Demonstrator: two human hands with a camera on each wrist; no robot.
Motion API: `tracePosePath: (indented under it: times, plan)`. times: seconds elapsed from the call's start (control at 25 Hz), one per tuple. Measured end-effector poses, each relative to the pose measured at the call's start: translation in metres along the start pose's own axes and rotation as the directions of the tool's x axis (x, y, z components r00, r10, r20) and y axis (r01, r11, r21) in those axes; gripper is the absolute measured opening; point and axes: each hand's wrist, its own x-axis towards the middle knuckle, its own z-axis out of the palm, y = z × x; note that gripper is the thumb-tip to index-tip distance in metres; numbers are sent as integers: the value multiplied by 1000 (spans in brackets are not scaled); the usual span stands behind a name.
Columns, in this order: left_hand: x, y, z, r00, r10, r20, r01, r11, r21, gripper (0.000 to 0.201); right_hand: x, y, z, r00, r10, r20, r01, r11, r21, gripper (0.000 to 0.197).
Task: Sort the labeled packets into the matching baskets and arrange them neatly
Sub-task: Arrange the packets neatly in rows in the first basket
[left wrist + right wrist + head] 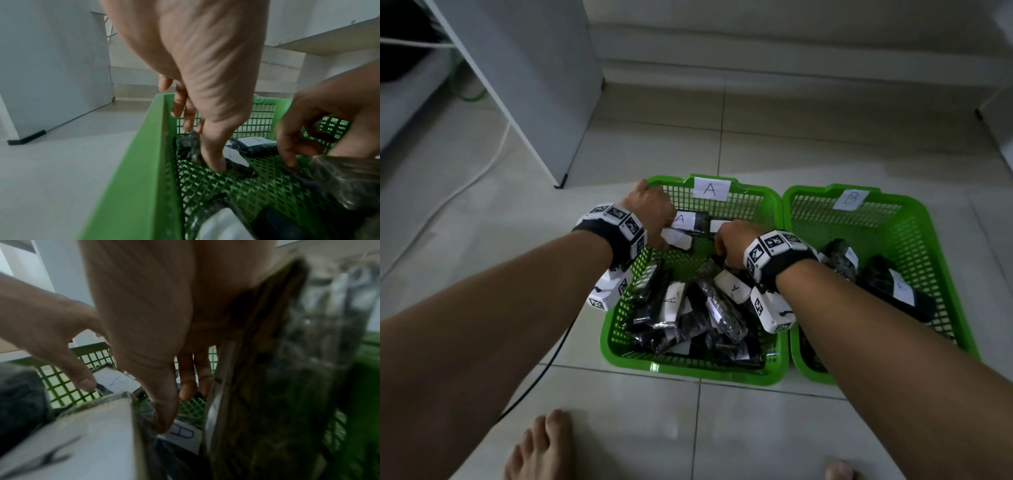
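Two green mesh baskets stand side by side on the floor: basket A [688,371] with an "A" label [710,188] on the left, basket B [914,202] with a "B" label [854,198] on the right. Basket A holds several dark packets with white "A" labels [671,301], heaped at its near end. My left hand [666,236] pinches one dark packet [195,149] at the basket's far left. My right hand [722,253], fingers curled, pinches the edge of another dark packet [296,172] mid-basket. Two dark packets [893,291] lie in basket B.
A white cabinet [534,85] stands at the back left, with a white cable [465,181] on the tiles beside it. A black cable [551,353] runs past basket A's left side. My bare feet [541,445] are at the front.
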Motion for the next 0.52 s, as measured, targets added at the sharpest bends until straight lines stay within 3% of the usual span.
tracePosePath:
  times: [0.16,0.32,0.52]
  plan:
    - [-1,-1,3,997,-25,75,25,1000,1,50,0,-1,-5,998,-31,63,30,1000,5,21]
    - [1,0,3,992,-38,124,40,999,-11,55,-3,-3,-14,979,-67,192,76,996,-40,38]
    - [0,-4,2,991,18,131,-18,1000,5,62,1,-7,-13,975,-87,207,101,993,-57,22]
